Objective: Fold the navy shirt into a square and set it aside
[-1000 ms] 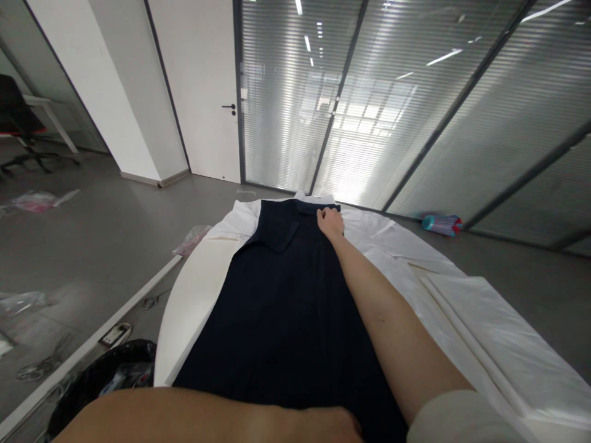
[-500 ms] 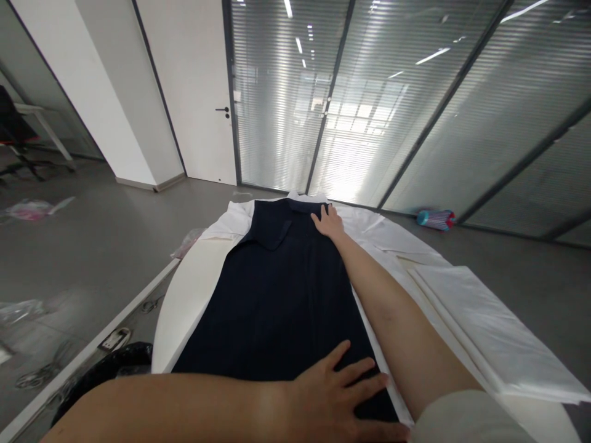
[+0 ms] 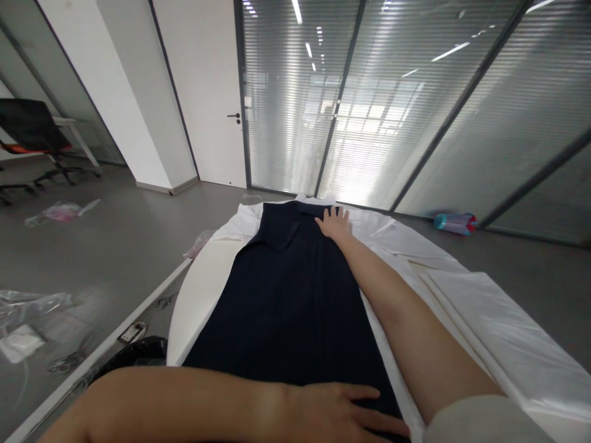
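A dark navy garment [image 3: 272, 301], which looks like a shirt folded lengthwise, lies flat with a short sleeve-like flap [image 3: 279, 237] turned over its upper left. Under it, white cloth [image 3: 244, 221] spreads out on both sides over a white rounded board or table [image 3: 198, 289]. My right hand [image 3: 335, 223] rests palm down, fingers spread, on the far right edge of the navy garment near its collar end. Close to me, my left hand [image 3: 337, 413] lies flat across the near right part, fingers stretched toward the right edge. Its lower fingers are cut off by the frame.
Folded white fabric [image 3: 508, 338] lies on the right. A black-lined bin [image 3: 133, 354] stands at the lower left beside a white rail [image 3: 152, 292]. Plastic bags [image 3: 32, 304], cables and a swivel chair [image 3: 34, 132] are on the left floor. A striped roll-shaped item [image 3: 455, 223] lies by the glass wall.
My left hand has slid a little toward me, and its fingers are less spread. My right hand stays by the collar end. The view has shifted slightly left.
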`<action>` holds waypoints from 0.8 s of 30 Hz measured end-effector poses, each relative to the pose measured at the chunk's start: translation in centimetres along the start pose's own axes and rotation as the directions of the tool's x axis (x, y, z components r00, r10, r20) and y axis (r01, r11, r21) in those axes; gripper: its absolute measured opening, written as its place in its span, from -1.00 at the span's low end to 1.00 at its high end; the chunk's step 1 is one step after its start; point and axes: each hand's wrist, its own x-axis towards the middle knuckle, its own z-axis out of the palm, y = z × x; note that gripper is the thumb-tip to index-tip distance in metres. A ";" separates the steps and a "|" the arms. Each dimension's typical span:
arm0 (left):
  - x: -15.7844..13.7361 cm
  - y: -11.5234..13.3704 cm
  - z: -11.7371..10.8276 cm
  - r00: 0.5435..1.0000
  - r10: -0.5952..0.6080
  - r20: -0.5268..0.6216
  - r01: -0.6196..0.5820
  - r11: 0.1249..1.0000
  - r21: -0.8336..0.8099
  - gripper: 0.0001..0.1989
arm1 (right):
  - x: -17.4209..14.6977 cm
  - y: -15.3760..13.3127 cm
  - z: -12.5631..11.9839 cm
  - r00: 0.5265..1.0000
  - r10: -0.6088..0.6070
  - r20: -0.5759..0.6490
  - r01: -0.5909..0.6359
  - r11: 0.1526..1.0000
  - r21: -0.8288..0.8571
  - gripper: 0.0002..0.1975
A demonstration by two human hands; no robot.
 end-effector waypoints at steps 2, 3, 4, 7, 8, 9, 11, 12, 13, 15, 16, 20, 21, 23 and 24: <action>-0.7 -1.0 -3.1 1.000 -0.007 -0.027 0.003 0.985 -0.170 -0.77 | -1.8 -1.1 -1.3 0.974 -0.164 -0.153 0.160 0.986 -0.042 -0.46; -1.3 -1.9 -4.7 0.996 -0.080 -0.049 0.064 0.962 -0.264 -0.74 | -3.0 -1.7 -2.0 0.948 -0.248 -0.198 0.242 0.969 -0.053 -0.53; -2.1 -3.2 -6.3 0.977 -0.203 -0.065 0.170 0.924 -0.342 -0.69 | -4.3 -2.3 -2.6 0.920 -0.329 -0.213 0.324 0.944 -0.061 -0.58; -5.1 -8.8 -10.0 0.661 -0.708 -0.249 0.521 0.672 -0.526 -0.54 | -9.8 -4.7 -4.4 0.753 -0.632 -0.182 0.629 0.773 -0.081 -0.70; -6.3 -11.2 -10.8 0.468 -0.836 -0.286 0.604 0.539 -0.587 -0.54 | -12.0 -5.7 -5.0 0.657 -0.735 -0.168 0.736 0.673 -0.069 -0.73; -7.5 -13.7 -11.4 0.294 -0.916 -0.273 0.645 0.401 -0.651 -0.57 | -14.5 -6.8 -5.7 0.539 -0.825 -0.167 0.830 0.555 -0.064 -0.75; -9.8 -18.5 -12.0 -0.056 -0.992 -0.115 0.654 0.051 -0.755 -0.73 | -19.5 -9.2 -7.0 0.202 -0.962 -0.181 0.974 0.217 -0.062 -0.80; -10.9 -20.5 -12.0 -0.221 -0.975 -0.007 0.635 -0.138 -0.760 -0.80 | -22.0 -10.4 -7.7 0.041 -0.977 -0.210 0.996 0.056 -0.064 -0.82; -11.8 -22.3 -11.9 -0.280 -0.959 0.029 0.635 -0.208 -0.744 -0.82 | -24.3 -11.7 -8.2 -0.077 -0.964 -0.255 0.995 -0.058 -0.078 -0.81; -13.3 -24.9 -11.3 -0.360 -0.930 0.075 0.640 -0.305 -0.705 -0.81 | -28.0 -13.8 -8.7 -0.210 -0.918 -0.338 0.977 -0.186 -0.103 -0.75; -14.0 -25.8 -10.9 -0.378 -0.922 0.086 0.651 -0.330 -0.684 -0.78 | -29.3 -14.7 -8.6 -0.249 -0.894 -0.373 0.968 -0.222 -0.113 -0.70; -15.6 -27.9 -9.5 -0.440 -0.888 0.135 0.666 -0.423 -0.614 -0.72 | -31.4 -16.9 -6.6 -0.293 -0.841 -0.455 0.956 -0.263 -0.128 -0.67; -15.8 -28.3 -9.3 -0.445 -0.884 0.141 0.668 -0.433 -0.605 -0.72 | -31.5 -17.2 -5.9 -0.279 -0.837 -0.471 0.960 -0.258 -0.112 -0.67; -16.2 -29.1 -9.0 -0.444 -0.883 0.151 0.670 -0.439 -0.599 -0.76 | -31.5 -17.6 -4.7 -0.228 -0.836 -0.499 0.972 -0.227 -0.063 -0.67; -16.3 -29.5 -8.9 -0.440 -0.885 0.155 0.671 -0.439 -0.598 -0.78 | -31.4 -17.7 -4.4 -0.205 -0.837 -0.508 0.976 -0.214 -0.041 -0.67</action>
